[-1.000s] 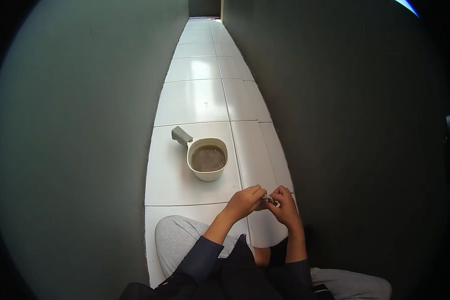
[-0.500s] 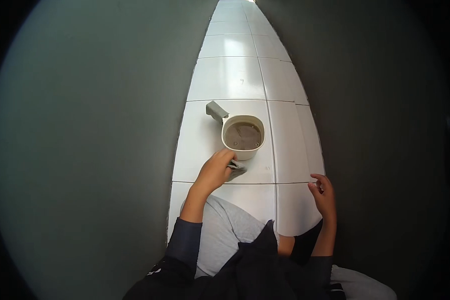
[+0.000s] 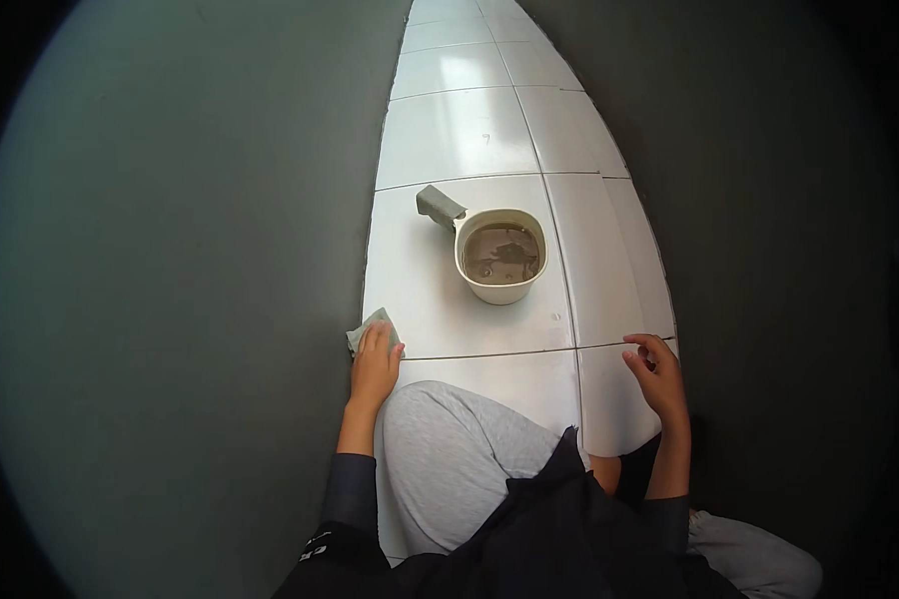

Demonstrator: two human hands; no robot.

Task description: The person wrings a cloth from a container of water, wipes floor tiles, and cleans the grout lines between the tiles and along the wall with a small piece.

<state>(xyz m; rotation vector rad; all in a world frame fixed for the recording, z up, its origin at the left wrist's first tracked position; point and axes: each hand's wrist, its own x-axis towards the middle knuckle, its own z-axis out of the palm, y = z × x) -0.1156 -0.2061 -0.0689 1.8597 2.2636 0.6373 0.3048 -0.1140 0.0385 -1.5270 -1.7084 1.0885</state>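
Note:
My left hand [image 3: 375, 367] presses a small grey-green cloth [image 3: 360, 337] against the left edge of the tiles, where they meet the dark wall. Its fingers lie over the cloth, and one corner sticks out past the fingertips. To the right and further off stands a cream dipper [image 3: 500, 296], upright and holding murky brownish water [image 3: 489, 262]. Something flat and grey, like a folded cloth, covers the dipper's handle [image 3: 440, 205]. My right hand [image 3: 659, 379] hovers near the right side with loosely bent fingers, thumb apart, holding nothing.
White floor tiles [image 3: 459, 130] run away from me in a strip with dark joints. A dark grey wall [image 3: 190, 299] bounds the left, another dark grey surface [image 3: 769, 250] the right. My bent knee [image 3: 425, 429] in light grey trousers lies close to my left hand.
My left hand has moved left with the cloth, from just in front of the dipper to the tile edge. The water's surface pattern has shifted. My right hand keeps nearly the same pose.

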